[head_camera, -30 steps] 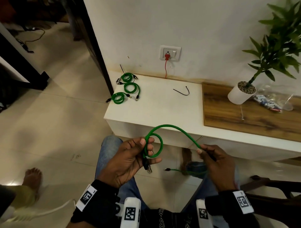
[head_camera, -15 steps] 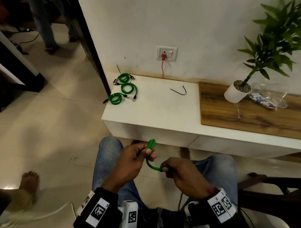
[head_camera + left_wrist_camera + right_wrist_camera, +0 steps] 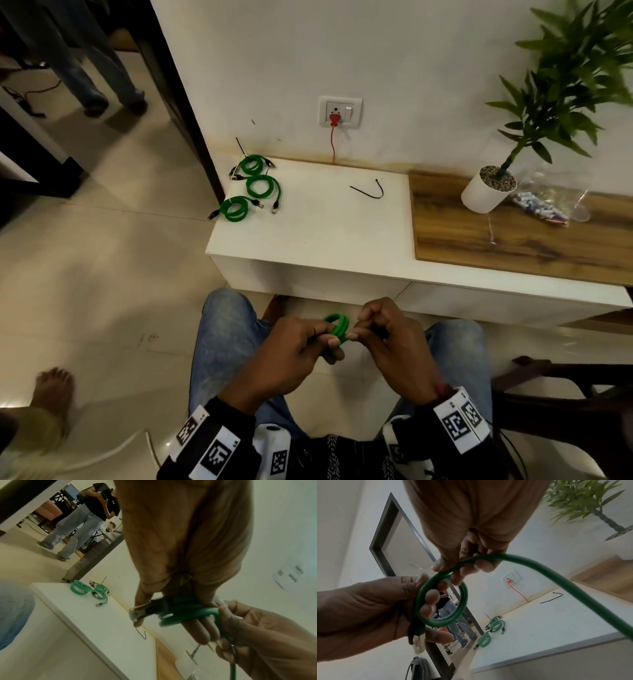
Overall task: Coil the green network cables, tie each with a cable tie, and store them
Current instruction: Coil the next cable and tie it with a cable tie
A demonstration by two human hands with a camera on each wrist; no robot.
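Above my lap I hold a green network cable [image 3: 337, 327] wound into a small coil [image 3: 443, 600]. My left hand [image 3: 298, 353] grips the coil with its fingers through the loops, the clear plug [image 3: 139, 613] by my thumb. My right hand [image 3: 387, 337] pinches the free run of cable [image 3: 556, 580] at the coil's top. Three coiled green cables [image 3: 253, 192] lie on the far left corner of the white cabinet top [image 3: 325, 236]. A loose black cable tie [image 3: 368, 192] lies near the cabinet's middle back.
A wooden board [image 3: 513, 236] covers the cabinet's right part, with a potted plant [image 3: 488, 192] and a clear plastic bag [image 3: 544, 205]. A red cord [image 3: 333, 140] hangs from a wall socket. Another person's legs [image 3: 92, 68] stand far left; a bare foot [image 3: 54, 387] is on the floor.
My right hand has brought the cable's free run in from the right to my left hand, laying another loop on the coil. Both hands have come together above my lap.
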